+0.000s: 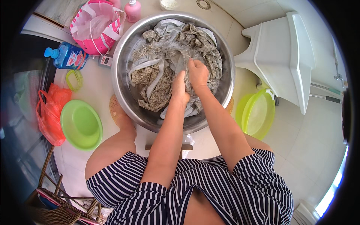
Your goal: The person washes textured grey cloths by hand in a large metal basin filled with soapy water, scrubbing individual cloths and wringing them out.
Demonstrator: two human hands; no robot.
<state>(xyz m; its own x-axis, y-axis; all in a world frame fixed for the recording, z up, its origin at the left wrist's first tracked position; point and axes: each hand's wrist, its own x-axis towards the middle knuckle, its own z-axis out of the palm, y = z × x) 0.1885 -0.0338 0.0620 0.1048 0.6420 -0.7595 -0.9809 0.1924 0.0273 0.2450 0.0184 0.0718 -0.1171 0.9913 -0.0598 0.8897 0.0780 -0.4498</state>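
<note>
A large round metal basin (121,92) stands on the floor between my feet. Wet patterned cloth (154,81) in brown and beige, with pale grey edging, lies bunched in soapy water inside it. Both of my hands are over the middle of the basin. My left hand (180,87) grips a fold of the cloth, its thumb pointing up. Just to the right and slightly farther away, my right hand (198,73) is closed on a bunched part of the same cloth. Suds (168,45) show on the fabric beyond my hands.
At left are a pink bag (95,42), a blue detergent bottle (70,56), a red plastic bag (52,112) and a green basin (81,125). A pink pump bottle (132,11) stands behind. Yellow-green basins (257,115) and a white plastic piece (275,56) are at right.
</note>
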